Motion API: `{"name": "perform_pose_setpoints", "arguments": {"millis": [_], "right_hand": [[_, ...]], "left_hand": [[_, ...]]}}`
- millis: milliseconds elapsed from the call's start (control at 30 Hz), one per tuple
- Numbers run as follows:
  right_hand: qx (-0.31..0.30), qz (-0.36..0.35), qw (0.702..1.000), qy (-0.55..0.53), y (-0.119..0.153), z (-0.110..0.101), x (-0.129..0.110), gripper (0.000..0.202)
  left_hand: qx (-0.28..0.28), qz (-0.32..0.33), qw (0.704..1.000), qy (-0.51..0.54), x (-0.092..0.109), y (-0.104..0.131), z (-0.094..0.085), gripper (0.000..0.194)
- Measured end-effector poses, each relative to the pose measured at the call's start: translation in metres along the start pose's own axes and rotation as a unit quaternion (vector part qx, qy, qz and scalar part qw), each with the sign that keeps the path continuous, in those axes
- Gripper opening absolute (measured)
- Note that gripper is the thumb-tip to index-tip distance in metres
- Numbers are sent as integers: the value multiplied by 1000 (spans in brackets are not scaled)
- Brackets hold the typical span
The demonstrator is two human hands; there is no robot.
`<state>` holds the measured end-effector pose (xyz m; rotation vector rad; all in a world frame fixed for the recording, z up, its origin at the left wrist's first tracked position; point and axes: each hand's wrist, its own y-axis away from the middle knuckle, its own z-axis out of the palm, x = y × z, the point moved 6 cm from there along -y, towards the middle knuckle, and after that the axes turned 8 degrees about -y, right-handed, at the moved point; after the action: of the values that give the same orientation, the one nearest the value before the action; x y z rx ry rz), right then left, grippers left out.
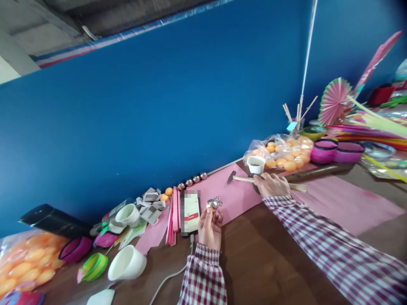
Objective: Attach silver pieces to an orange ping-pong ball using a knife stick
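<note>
In the head view, my left hand (210, 228) pinches a small ball wrapped in crinkled silver foil (215, 202), its top gathered into a tuft. A little orange shows at the ball's lower edge. To its right, my right hand (274, 185) is closed over the wooden handle of a small hammer (243, 179). The hammer's dark head points left, and the handle's end sticks out on the far side of the hand. Just behind my right fingers stands a white cup (256, 165) with something dark in it. Pink paper (222, 186) lies under the hammer.
A phone (191, 216) with a cable lies left of my left hand. Several shiny metallic balls (196, 179) line the blue partition (159, 106). Bags of orange balls (289, 156) sit at both sides. White cups (127, 263), grey scraps (152, 212) and purple bowls (324, 151) stand around.
</note>
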<state>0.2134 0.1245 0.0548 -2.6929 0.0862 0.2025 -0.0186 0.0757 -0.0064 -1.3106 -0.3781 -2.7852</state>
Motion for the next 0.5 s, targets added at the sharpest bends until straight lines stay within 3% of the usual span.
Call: {"name": "perform_pose_setpoints", "arguments": {"millis": [100, 267, 367, 500], "right_hand": [[42, -43, 998, -34, 1, -10, -5, 23], [111, -192, 966, -130, 21, -29, -33, 28], [70, -234, 953, -177, 35, -27, -54, 27], [-61, -220, 953, -197, 42, -10, -83, 25]], "left_hand": [[8, -3, 1000, 10, 0, 0, 0, 11], [24, -11, 999, 25, 1, 0, -2, 8], [24, -15, 999, 25, 2, 0, -1, 10], [28, -10, 999, 18, 3, 2, 0, 11]]}}
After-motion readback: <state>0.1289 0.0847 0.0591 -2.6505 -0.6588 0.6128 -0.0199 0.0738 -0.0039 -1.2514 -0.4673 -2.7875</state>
